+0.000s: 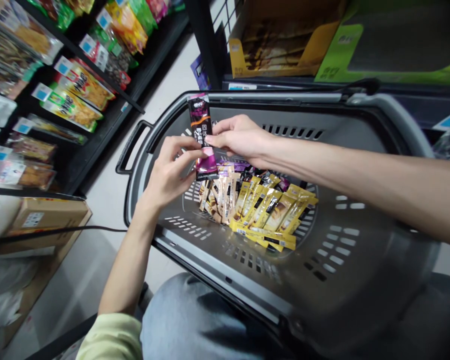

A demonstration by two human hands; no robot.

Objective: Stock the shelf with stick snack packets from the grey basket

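Left hand (172, 167) and right hand (243, 137) both pinch one black-and-purple sachet (204, 132), 11 o'clock of view centre, above the basket (382, 260).
My read on the step: handling that single sachet; next move calls for a light pinch and one hand releasing cleanly, clear of the rim. Left to right: snack packets (75, 107) racked at 10 o'clock, carton (60, 215) at 9, pale floor (112, 200); left fingers on the sachet's lower left, right thumb on its right edge. Grey slotted basket; on its bottom, beige sachets (227, 192) near centre, yellow sachets (262, 210) at 4 o'clock. Beyond: yellow display box (317, 55) at 1, green box (337, 55) at 2.
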